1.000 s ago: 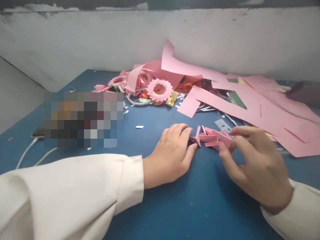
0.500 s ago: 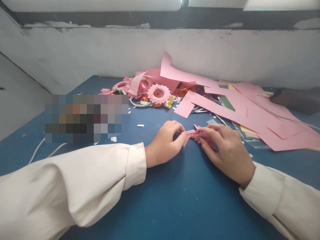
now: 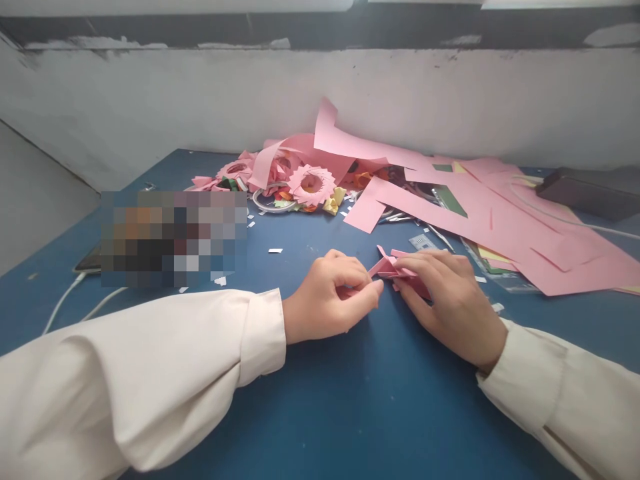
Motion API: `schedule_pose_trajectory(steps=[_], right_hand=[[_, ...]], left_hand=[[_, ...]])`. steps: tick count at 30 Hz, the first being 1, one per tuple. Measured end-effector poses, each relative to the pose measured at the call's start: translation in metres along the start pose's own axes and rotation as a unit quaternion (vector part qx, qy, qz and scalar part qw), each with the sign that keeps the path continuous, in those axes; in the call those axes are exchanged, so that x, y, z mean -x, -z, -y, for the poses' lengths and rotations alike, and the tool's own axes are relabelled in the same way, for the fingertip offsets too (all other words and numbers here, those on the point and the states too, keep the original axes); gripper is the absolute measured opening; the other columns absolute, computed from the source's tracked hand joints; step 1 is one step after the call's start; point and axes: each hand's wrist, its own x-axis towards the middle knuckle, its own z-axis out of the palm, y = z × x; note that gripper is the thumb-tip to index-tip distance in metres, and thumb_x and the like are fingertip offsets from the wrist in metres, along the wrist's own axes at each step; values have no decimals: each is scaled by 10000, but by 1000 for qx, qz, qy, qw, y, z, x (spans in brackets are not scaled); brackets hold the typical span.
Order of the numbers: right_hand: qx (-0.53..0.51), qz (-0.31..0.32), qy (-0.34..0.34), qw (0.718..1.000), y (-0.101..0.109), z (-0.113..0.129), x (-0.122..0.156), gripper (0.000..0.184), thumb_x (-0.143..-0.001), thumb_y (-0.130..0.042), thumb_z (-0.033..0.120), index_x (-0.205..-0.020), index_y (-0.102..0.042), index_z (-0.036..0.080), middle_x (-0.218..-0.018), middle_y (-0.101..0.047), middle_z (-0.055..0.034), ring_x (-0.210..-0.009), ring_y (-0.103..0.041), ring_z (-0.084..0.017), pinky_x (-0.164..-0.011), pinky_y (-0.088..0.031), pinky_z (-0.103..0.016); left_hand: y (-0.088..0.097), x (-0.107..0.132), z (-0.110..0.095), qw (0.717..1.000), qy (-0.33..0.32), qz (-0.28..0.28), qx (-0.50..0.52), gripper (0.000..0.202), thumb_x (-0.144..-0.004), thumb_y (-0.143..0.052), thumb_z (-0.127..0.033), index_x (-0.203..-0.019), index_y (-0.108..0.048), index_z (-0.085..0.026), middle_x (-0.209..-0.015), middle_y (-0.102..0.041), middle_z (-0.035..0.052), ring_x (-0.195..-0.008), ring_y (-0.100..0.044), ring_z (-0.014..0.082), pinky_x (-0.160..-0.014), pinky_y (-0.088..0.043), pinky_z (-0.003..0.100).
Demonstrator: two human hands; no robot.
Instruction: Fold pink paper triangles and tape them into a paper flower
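Between my hands is a piece of folded pink paper [image 3: 386, 265], with narrow flaps sticking up and out. My right hand [image 3: 447, 303] grips its right part, fingers over the top and thumb beneath, hiding much of it. My left hand [image 3: 333, 295] is curled at its left side, thumb and fingers closed around a pink paper strip that runs toward the folded piece. Most of what lies inside the left hand is covered by its fingers. Both hands are just above the blue table [image 3: 340, 400].
Behind the hands lie a pink paper ring [image 3: 312, 185], other folded paper pieces and a white hoop [image 3: 265, 203]. Large pink sheets [image 3: 505, 220] spread to the right, near a dark box [image 3: 590, 193]. White cables [image 3: 65, 300] and a blurred-out patch are at left, with paper scraps [image 3: 275, 251] about.
My left hand has turned and curled more, its thumb now stretched toward the right hand. The folded paper's flaps have shifted upward. The whole view has moved slightly.
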Motion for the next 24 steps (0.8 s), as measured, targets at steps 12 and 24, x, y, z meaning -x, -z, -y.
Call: schedule_pose_trajectory(steps=[12, 24], right_hand=[[-164, -74, 10, 984, 11, 7, -3, 254, -773, -545, 17, -961, -544, 189, -913, -650, -78, -914, -593, -228, -788, -438, -410], [-206, 6, 131, 970, 13, 11, -1, 225, -782, -445, 3, -888, -548, 173, -873, -648, -69, -872, -571, -201, -748, -423, -387]], left_hand=[[2, 5, 3, 969, -58, -55, -236, 169, -876, -521, -240, -748, -609, -172, -821, -644, 32, -804, -525, 152, -759, -368, 320], [6, 11, 3, 919, -212, -2, -331, 362, -859, -496, -275, -521, -532, -148, -563, -593, 9, -670, -564, 148, -778, -355, 390]])
